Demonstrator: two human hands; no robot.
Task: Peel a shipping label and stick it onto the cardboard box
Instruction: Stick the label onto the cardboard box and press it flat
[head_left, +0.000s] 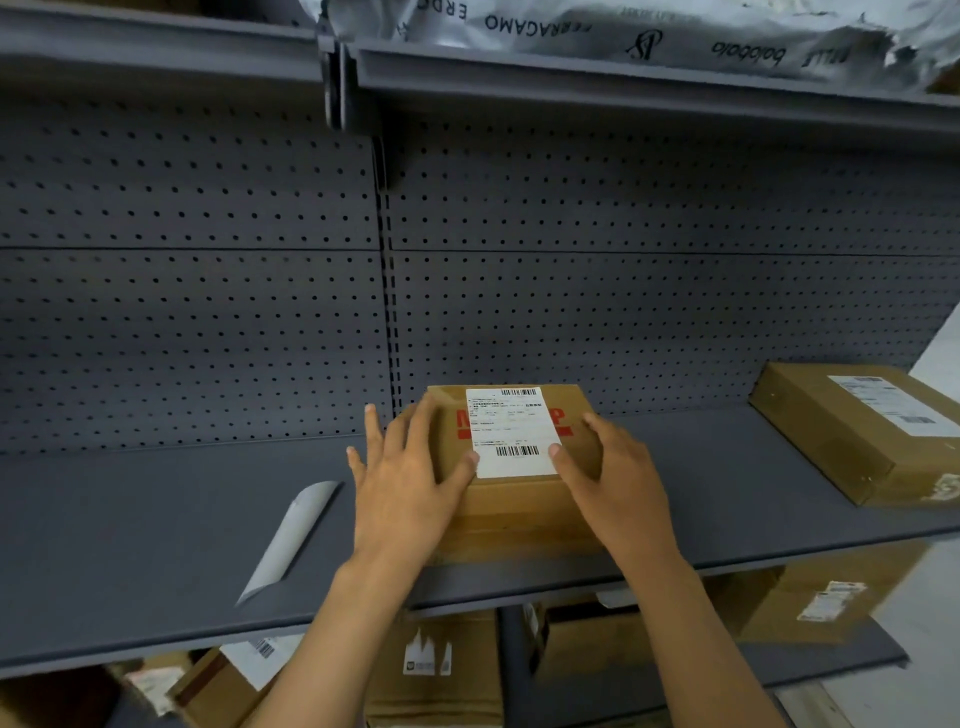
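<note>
Both hands were flat and open, gripping nothing. Left hand lay over the 9 o'clock side of the cardboard box, fingers spread, thumb tip touching the shipping label at its lower-left edge. Right hand rested on the 3 o'clock side, thumb tip at the label's lower-right edge. Label sat stuck flat on the box top, covering most of a red print; only bits of red letters showed either side, unreadable. Label text was too small to read; barcodes showed at top and bottom. Box stood on the grey shelf. Curled white backing sheet lay at 9 o'clock of the box, well apart. Second labelled box at 3 o'clock was cut off by the frame edge. Boxes on the lower shelf were mostly hidden by arms and shelf.
</note>
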